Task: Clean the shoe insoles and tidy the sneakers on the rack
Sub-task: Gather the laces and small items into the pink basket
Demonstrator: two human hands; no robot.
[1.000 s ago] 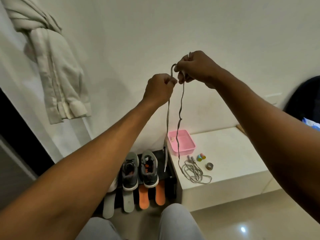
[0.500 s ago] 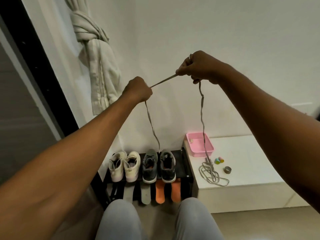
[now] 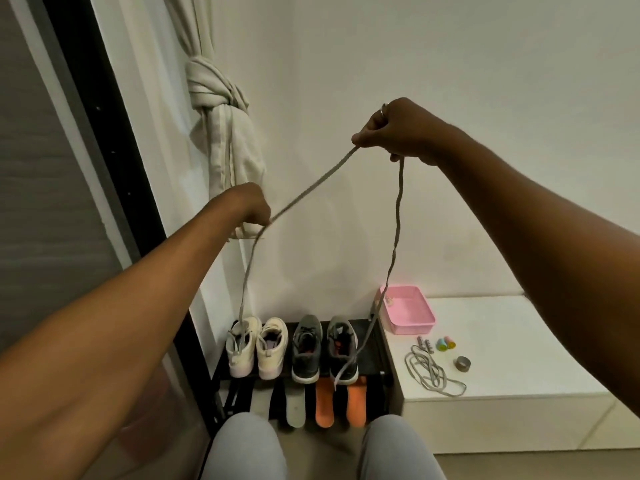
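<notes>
Left hand (image 3: pixel 254 211): low, fingers curled round grey lace (image 3: pixel 311 188); short tail hangs to white sneakers (image 3: pixel 258 344).
Right hand (image 3: pixel 394 129): higher, pinching same lace, taut between the hands.
Risk: long tail dangles over grey sneakers (image 3: pixel 323 348) on rack (image 3: pixel 374 358); may snag one and drag it off.
Insoles (image 3: pixel 325 403): under top shelf.
Pink tray (image 3: pixel 412 328): on bench (image 3: pixel 519 341); small item inside, unidentifiable.
</notes>
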